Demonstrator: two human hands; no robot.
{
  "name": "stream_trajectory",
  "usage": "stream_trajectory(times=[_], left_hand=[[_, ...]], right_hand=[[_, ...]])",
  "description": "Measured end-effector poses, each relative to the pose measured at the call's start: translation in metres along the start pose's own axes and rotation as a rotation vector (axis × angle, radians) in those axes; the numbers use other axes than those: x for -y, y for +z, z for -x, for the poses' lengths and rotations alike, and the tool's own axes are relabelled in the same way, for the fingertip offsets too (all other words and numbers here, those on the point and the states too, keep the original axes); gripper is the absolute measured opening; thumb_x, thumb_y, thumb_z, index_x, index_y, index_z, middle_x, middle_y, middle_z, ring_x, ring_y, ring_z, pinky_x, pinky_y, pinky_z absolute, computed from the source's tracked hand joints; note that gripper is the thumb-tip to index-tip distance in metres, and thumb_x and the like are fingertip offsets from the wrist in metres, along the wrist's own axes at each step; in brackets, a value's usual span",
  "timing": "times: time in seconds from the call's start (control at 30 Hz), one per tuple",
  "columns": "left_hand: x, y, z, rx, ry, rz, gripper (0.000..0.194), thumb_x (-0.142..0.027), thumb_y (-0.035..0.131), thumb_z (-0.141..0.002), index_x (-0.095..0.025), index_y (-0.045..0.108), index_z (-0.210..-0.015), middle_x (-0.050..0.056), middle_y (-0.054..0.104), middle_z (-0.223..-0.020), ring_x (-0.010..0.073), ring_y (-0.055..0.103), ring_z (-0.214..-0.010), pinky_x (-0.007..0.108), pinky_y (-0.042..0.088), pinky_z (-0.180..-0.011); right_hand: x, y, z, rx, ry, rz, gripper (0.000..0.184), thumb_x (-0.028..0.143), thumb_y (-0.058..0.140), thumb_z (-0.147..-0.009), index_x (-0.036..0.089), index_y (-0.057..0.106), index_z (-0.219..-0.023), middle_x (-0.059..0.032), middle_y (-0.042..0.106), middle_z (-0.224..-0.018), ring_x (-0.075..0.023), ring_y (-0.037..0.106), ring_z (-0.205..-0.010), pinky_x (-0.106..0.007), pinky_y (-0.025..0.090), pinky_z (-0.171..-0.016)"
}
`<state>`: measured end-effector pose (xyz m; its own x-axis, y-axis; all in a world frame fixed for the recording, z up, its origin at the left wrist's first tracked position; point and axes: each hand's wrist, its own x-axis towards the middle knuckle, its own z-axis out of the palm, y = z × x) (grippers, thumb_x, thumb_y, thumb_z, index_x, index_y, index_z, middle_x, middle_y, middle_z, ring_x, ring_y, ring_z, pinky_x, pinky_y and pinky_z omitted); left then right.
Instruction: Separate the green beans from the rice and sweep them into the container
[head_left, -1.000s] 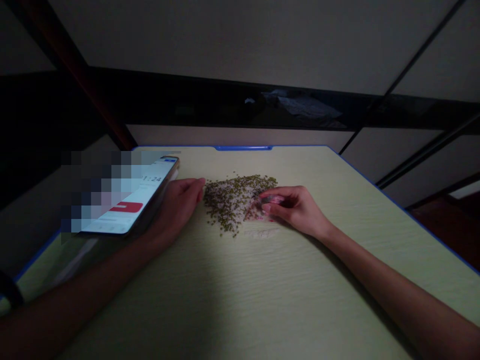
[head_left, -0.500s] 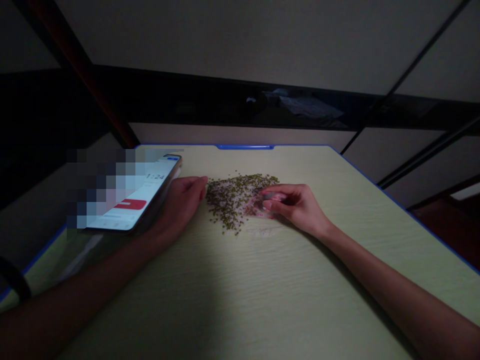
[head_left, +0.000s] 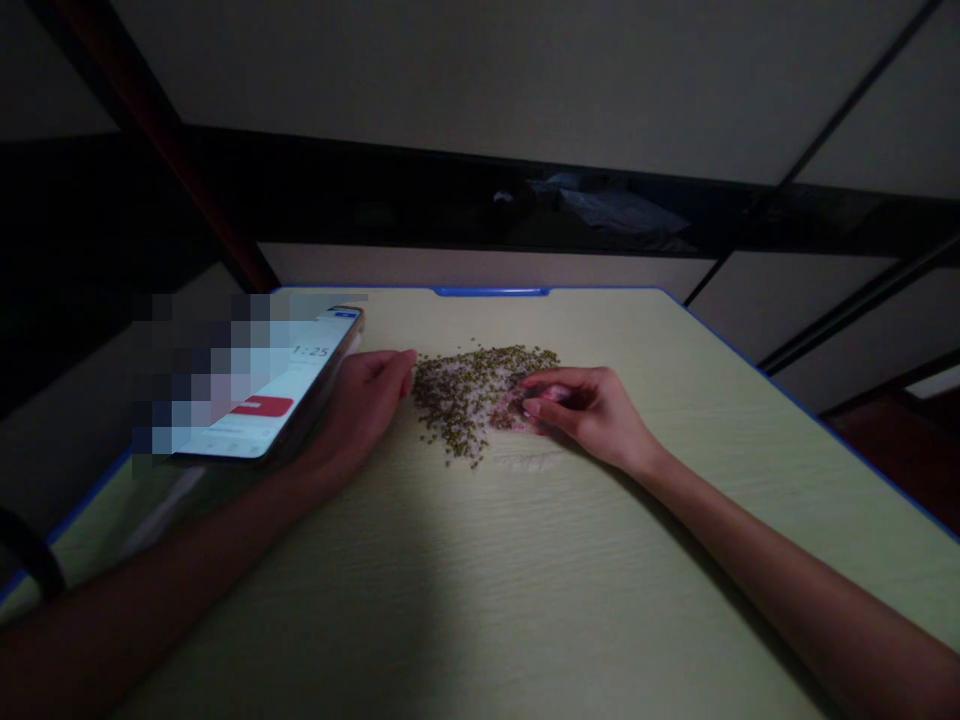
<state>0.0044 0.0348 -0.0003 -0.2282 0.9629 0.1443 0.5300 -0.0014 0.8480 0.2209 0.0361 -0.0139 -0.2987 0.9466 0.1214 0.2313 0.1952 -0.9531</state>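
Note:
A spread heap of small green beans mixed with white grains point(head_left: 457, 390) lies on the pale wooden-topped table point(head_left: 480, 560). At its right side sits a clear plastic bag with pink print point(head_left: 517, 412), dark bits showing through it. My right hand point(head_left: 592, 410) curls round the bag's right end, thumb and fingers closed on it; part of the bag is hidden behind them. Resting at the heap's left edge, my left hand point(head_left: 375, 385) has its fingers drawn together. Whatever they may pinch is too small to make out.
A lit phone point(head_left: 300, 385) leans at the left, close behind my left forearm, its screen showing a running timer and a red button. Blue edging with a handle point(head_left: 491, 292) borders the table's far side. Pale cabinet panels point(head_left: 487, 80) stand beyond.
Both hands stay almost in place; my right fingers shift very slightly at the bag. The phone's timer has gone from 1:24 to 1:25.

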Motion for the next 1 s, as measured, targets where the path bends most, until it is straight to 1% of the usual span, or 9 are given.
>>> stream_trajectory(times=[0.23, 0.4, 0.47, 0.57, 0.67, 0.73, 0.8, 0.9, 1.0], left_hand=[[0.0003, 0.0000, 0.0002, -0.014, -0.011, -0.003, 0.034, -0.034, 0.044, -0.074, -0.019, 0.037, -0.043, -0.006, 0.033, -0.036, 0.0085, 0.031, -0.037, 0.025, 0.024, -0.042], [0.0008, 0.0002, -0.0006, -0.005, -0.003, 0.005, 0.035, -0.034, 0.044, -0.074, -0.019, 0.036, -0.043, -0.006, 0.033, -0.036, 0.0083, 0.031, -0.037, 0.025, 0.024, -0.043], [-0.0002, 0.0002, -0.0006, -0.008, 0.001, 0.003, 0.035, -0.033, 0.043, -0.074, -0.019, 0.036, -0.043, -0.006, 0.032, -0.036, 0.0086, 0.031, -0.037, 0.025, 0.024, -0.043], [-0.0017, 0.0000, 0.0001, -0.004, 0.014, -0.003, 0.035, -0.033, 0.043, -0.074, -0.019, 0.035, -0.043, -0.005, 0.032, -0.036, 0.0091, 0.031, -0.038, 0.025, 0.025, -0.044], [-0.0025, -0.0003, 0.0012, -0.003, 0.018, -0.012, 0.035, -0.033, 0.043, -0.074, -0.020, 0.035, -0.043, -0.005, 0.032, -0.036, 0.0093, 0.032, -0.038, 0.025, 0.025, -0.044], [-0.0030, -0.0005, 0.0016, -0.009, 0.013, -0.022, 0.034, -0.033, 0.042, -0.074, -0.020, 0.035, -0.043, -0.005, 0.032, -0.035, 0.0095, 0.032, -0.038, 0.025, 0.025, -0.044], [-0.0032, -0.0007, 0.0018, -0.008, 0.011, -0.034, 0.034, -0.033, 0.042, -0.074, -0.020, 0.034, -0.043, -0.005, 0.032, -0.036, 0.0097, 0.032, -0.038, 0.026, 0.025, -0.044], [-0.0030, -0.0005, 0.0015, -0.007, 0.008, -0.037, 0.034, -0.034, 0.042, -0.073, -0.020, 0.035, -0.043, -0.005, 0.033, -0.036, 0.0098, 0.031, -0.038, 0.026, 0.025, -0.043], [-0.0016, 0.0002, 0.0005, -0.006, -0.007, -0.031, 0.034, -0.034, 0.042, -0.073, -0.020, 0.035, -0.043, -0.005, 0.033, -0.036, 0.0099, 0.032, -0.038, 0.026, 0.025, -0.043]], right_hand=[[0.0010, -0.0042, 0.0020, 0.070, 0.042, -0.055, 0.025, 0.023, 0.066, -0.063, 0.010, 0.067, -0.084, 0.0018, 0.053, -0.053, -0.0056, 0.044, -0.044, -0.019, 0.033, -0.041], [-0.0012, -0.0029, 0.0010, 0.044, 0.030, -0.053, 0.028, 0.022, 0.065, -0.065, 0.008, 0.067, -0.089, 0.0040, 0.048, -0.050, -0.0035, 0.036, -0.041, -0.018, 0.027, -0.038], [-0.0021, -0.0013, 0.0006, 0.045, 0.021, -0.061, 0.029, 0.023, 0.065, -0.065, 0.008, 0.066, -0.090, 0.0044, 0.046, -0.049, -0.0035, 0.036, -0.041, -0.018, 0.027, -0.038], [-0.0016, -0.0008, 0.0006, 0.062, 0.019, -0.059, 0.028, 0.023, 0.065, -0.065, 0.008, 0.066, -0.089, 0.0036, 0.048, -0.051, -0.0040, 0.037, -0.042, -0.018, 0.028, -0.039], [-0.0005, -0.0036, 0.0011, 0.110, 0.016, -0.039, 0.025, 0.022, 0.065, -0.065, 0.008, 0.067, -0.085, 0.0016, 0.052, -0.054, -0.0050, 0.040, -0.045, -0.019, 0.031, -0.042], [-0.0003, -0.0063, 0.0013, 0.134, 0.007, -0.024, 0.023, 0.021, 0.065, -0.065, 0.009, 0.067, -0.084, 0.0017, 0.052, -0.054, -0.0054, 0.040, -0.047, -0.020, 0.032, -0.043], [-0.0002, -0.0085, 0.0013, 0.125, 0.011, -0.018, 0.024, 0.022, 0.065, -0.065, 0.009, 0.067, -0.085, 0.0019, 0.052, -0.054, -0.0055, 0.041, -0.047, -0.020, 0.033, -0.044], [0.0009, -0.0097, 0.0011, 0.074, 0.028, -0.015, 0.026, 0.023, 0.066, -0.064, 0.008, 0.067, -0.085, 0.0022, 0.051, -0.053, -0.0056, 0.042, -0.045, -0.020, 0.034, -0.043], [0.0030, -0.0088, 0.0007, 0.033, 0.039, -0.006, 0.027, 0.023, 0.066, -0.063, 0.008, 0.067, -0.085, 0.0028, 0.051, -0.051, -0.0052, 0.041, -0.043, -0.019, 0.033, -0.041]])
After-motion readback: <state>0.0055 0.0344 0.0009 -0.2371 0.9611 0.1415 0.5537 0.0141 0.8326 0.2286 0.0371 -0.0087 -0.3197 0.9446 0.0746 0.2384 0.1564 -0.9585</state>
